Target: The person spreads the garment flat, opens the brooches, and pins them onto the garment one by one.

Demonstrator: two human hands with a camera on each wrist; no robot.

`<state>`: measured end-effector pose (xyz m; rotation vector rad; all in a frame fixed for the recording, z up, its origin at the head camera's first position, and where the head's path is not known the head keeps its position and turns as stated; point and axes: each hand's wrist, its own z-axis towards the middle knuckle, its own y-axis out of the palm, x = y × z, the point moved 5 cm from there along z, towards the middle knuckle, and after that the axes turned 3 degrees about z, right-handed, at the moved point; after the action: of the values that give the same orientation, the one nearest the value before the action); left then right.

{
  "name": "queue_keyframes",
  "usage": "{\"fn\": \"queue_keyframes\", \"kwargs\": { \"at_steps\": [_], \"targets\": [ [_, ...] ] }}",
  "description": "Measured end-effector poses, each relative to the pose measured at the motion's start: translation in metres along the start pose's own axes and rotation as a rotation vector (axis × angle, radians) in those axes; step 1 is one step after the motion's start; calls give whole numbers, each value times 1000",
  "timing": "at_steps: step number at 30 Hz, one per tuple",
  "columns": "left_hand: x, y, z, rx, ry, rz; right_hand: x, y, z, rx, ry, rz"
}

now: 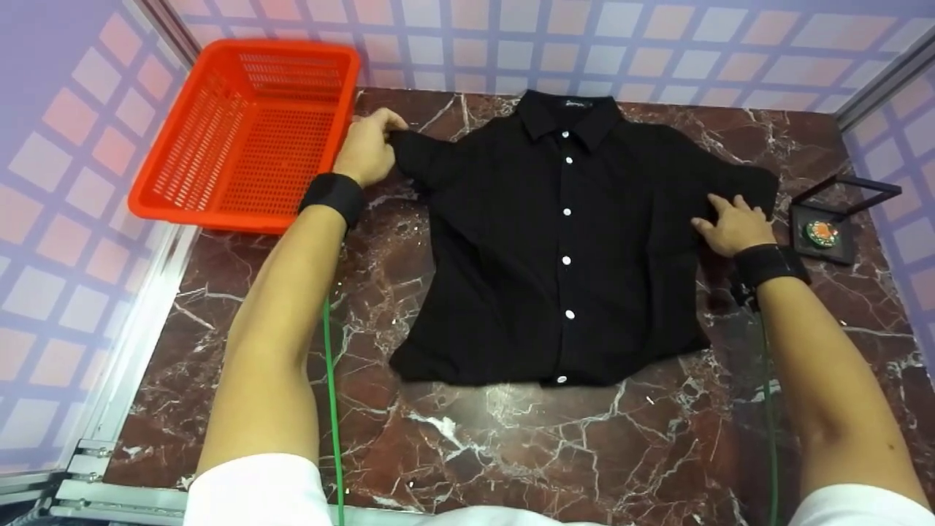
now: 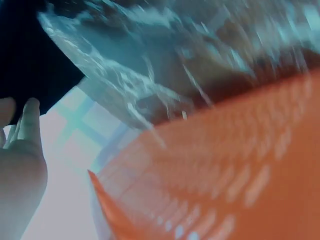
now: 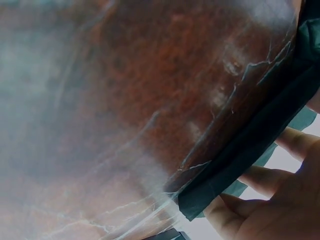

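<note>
A black short-sleeved button shirt (image 1: 504,241) lies spread front up on the marble-patterned table, collar at the far side and white buttons down its middle. My left hand (image 1: 367,146) pinches the cuff of the sleeve on the left, right beside the basket; the left wrist view shows fingers against the black cloth (image 2: 35,60). On the other sleeve rests my right hand (image 1: 738,225), its fingers spread over the fabric. From the right wrist view, those fingers (image 3: 265,180) lie along the dark sleeve edge (image 3: 250,145). The shirt's hem is slightly uneven.
An orange-red plastic basket (image 1: 336,135) stands at the back left. To the right of the shirt is a small black frame-like stand (image 1: 847,248) with a round green and orange piece (image 1: 822,234). Green cords (image 1: 332,394) run from both wrists. Patterned walls enclose the table (image 1: 511,453).
</note>
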<state>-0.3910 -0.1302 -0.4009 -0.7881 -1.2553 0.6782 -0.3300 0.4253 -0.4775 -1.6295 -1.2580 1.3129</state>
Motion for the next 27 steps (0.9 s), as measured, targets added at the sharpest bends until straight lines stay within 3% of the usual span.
{"fn": "queue_keyframes", "kwargs": {
  "at_steps": [4, 8, 12, 15, 22, 27],
  "targets": [
    [2, 5, 1, -112, 102, 156, 0, 1, -1, -6, 5, 6],
    [2, 13, 0, -233, 140, 312, 0, 3, -1, -4, 4, 8],
    [2, 22, -1, -312, 162, 453, 1, 3, -1, 4, 5, 3],
    [0, 28, -2, -357, 113, 508, 1, 3, -1, 8, 11, 1],
    [-15, 40, -8, -469, -96, 547, -1, 3, 0, 12, 10, 2],
    [-19, 52, -17, -522, -143, 601, 0, 2, -1, 17, 23, 3]
  ]
}}
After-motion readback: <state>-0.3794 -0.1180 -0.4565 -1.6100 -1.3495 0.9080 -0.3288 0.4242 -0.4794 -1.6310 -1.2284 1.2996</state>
